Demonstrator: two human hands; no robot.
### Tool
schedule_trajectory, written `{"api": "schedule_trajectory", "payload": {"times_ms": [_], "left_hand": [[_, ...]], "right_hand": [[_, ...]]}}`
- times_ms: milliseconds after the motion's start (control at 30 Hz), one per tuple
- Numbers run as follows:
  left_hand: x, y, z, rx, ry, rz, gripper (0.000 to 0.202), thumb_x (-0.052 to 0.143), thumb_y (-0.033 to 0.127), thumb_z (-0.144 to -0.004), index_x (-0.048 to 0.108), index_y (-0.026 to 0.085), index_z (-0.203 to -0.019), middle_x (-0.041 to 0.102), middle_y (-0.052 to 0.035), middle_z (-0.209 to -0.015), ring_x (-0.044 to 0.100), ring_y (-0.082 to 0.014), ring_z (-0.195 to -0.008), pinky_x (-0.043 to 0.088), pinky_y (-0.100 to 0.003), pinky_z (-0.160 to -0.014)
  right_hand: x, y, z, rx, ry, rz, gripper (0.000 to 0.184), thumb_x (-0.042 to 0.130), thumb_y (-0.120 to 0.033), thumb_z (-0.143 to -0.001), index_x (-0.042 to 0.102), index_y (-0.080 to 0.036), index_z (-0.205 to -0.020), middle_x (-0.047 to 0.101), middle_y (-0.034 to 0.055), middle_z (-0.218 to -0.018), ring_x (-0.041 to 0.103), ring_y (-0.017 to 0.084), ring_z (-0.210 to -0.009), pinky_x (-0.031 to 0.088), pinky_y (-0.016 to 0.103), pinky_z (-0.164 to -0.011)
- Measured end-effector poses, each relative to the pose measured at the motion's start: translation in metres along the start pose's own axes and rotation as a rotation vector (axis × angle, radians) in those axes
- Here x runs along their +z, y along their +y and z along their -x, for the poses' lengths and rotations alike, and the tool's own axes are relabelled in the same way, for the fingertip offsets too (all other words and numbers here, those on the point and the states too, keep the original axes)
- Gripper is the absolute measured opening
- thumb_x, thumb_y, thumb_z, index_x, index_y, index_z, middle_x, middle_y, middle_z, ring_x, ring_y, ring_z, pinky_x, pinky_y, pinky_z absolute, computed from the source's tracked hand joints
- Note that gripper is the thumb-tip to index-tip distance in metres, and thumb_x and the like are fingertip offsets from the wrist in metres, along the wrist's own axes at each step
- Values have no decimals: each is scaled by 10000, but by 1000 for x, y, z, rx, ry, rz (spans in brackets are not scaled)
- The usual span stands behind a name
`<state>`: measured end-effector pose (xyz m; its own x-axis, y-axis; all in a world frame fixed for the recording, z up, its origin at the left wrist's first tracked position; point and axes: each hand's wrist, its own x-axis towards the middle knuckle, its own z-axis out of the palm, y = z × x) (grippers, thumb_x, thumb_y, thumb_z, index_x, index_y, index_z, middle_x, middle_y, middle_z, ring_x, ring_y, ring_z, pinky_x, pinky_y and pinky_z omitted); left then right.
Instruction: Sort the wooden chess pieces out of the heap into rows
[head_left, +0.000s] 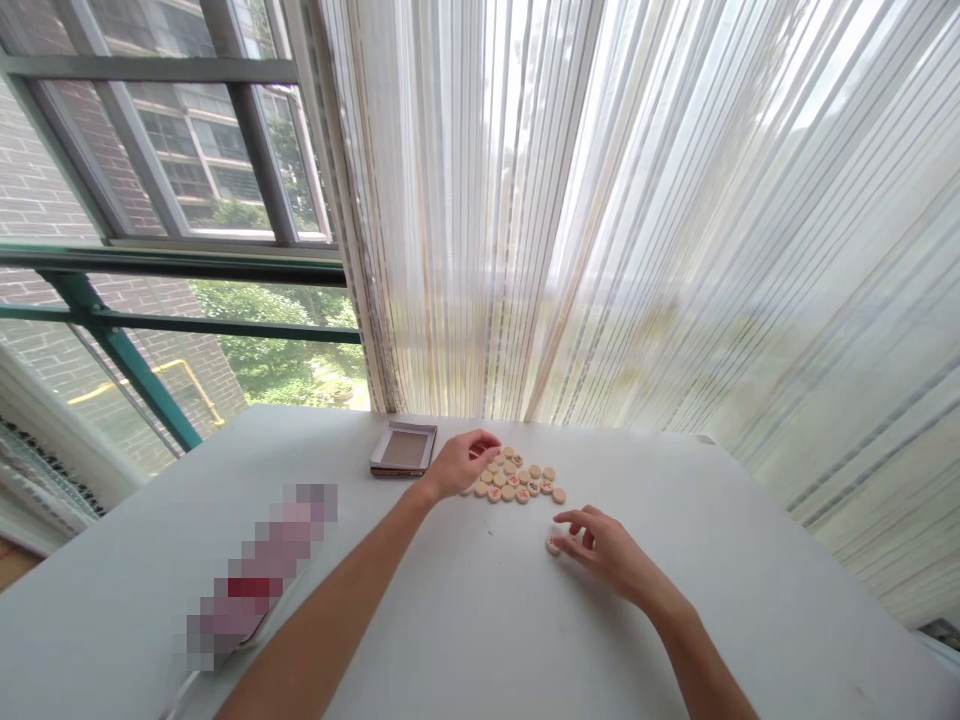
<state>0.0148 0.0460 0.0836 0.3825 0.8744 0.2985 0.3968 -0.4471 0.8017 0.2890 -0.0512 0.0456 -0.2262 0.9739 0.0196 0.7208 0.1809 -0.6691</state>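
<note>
Several round, pale wooden Chinese chess pieces [508, 493] lie in a loose cluster on the white table [465, 620]; some show red or dark characters, others look blank. My left hand [459, 465] is over the cluster's left edge, its fingers bent and a gap between thumb and fingertips. It covers some pieces, and I see none in its grasp. Nearer to me, on the right, my right hand [604, 548] has thumb and index finger apart. A single chess piece [553, 546] sits at its thumb tip, apart from the cluster and partly hidden.
Left of the cluster stands a shallow open box [405, 447] with a brown inside. A blurred pinkish object [259, 580] lies on the table's left side. Behind the far edge hang sheer striped curtains [600, 250], with a window [187, 130] and green railing [135, 370] at left.
</note>
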Motion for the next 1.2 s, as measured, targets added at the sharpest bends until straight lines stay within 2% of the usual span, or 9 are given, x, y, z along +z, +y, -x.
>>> {"api": "schedule_trajectory", "payload": {"times_ms": [167, 267, 400, 533, 667, 933, 1100, 1200], "left_hand": [[2, 3, -32, 15, -66, -147, 250, 556, 369, -901, 694, 172, -969, 727, -77, -947, 671, -203, -853, 538, -307, -777], [11, -2, -44, 7, -103, -250, 247, 563, 373, -888, 700, 187, -976, 717, -74, -953, 662, -213, -865, 521, -307, -777], [28, -13, -57, -24, -163, -396, 197, 647, 370, -825, 731, 206, -895, 686, -75, -970, 649, -224, -838, 502, -313, -774], [41, -19, -68, -16, -214, -496, 164, 684, 323, -803, 742, 222, -918, 659, -86, -1043, 644, -239, -861, 489, -328, -799], [48, -20, -77, 0, -267, -557, 154, 711, 309, -782, 752, 225, -904, 662, -96, -1028, 648, -264, -877, 481, -345, -805], [50, -23, -82, -5, -285, -568, 200, 701, 336, -797, 743, 232, -962, 665, -95, -1081, 640, -279, -934, 469, -349, -829], [46, -16, -71, 17, -298, -485, 215, 638, 390, -846, 737, 248, -974, 688, -69, -1062, 651, -227, -858, 479, -293, -726], [41, -13, -61, 36, -321, -434, 196, 634, 381, -845, 740, 240, -929, 721, -44, -956, 659, -201, -807, 477, -262, -681]], "right_hand": [[-3, 0, -2, -50, 111, -20, 347, 464, -493, -944, 711, -267, -1036, 669, 28, -861, 620, 169, -698, 512, 294, -712], [-5, 0, -4, -63, 211, -27, 375, 462, -519, -941, 714, -255, -1023, 688, 31, -822, 630, 176, -702, 515, 286, -691], [-3, 7, -10, -41, 346, -26, 429, 446, -562, -930, 710, -236, -1021, 702, 44, -798, 633, 188, -680, 519, 296, -673], [-1, 18, -15, 16, 404, -38, 458, 429, -587, -922, 705, -229, -1001, 707, 46, -777, 621, 197, -638, 516, 308, -658], [0, 23, -17, 47, 423, -59, 420, 438, -558, -930, 700, -232, -968, 706, 30, -764, 603, 188, -611, 500, 299, -646], [0, 26, -18, 81, 390, -78, 382, 442, -533, -939, 681, -238, -983, 710, 33, -803, 597, 192, -625, 497, 306, -649], [1, 29, -20, 78, 396, -65, 375, 454, -524, -934, 689, -232, -952, 721, 33, -807, 612, 194, -633, 492, 306, -644], [3, 30, -21, 82, 409, -77, 378, 456, -521, -931, 694, -227, -933, 719, 29, -778, 612, 191, -624, 487, 303, -643]]}}
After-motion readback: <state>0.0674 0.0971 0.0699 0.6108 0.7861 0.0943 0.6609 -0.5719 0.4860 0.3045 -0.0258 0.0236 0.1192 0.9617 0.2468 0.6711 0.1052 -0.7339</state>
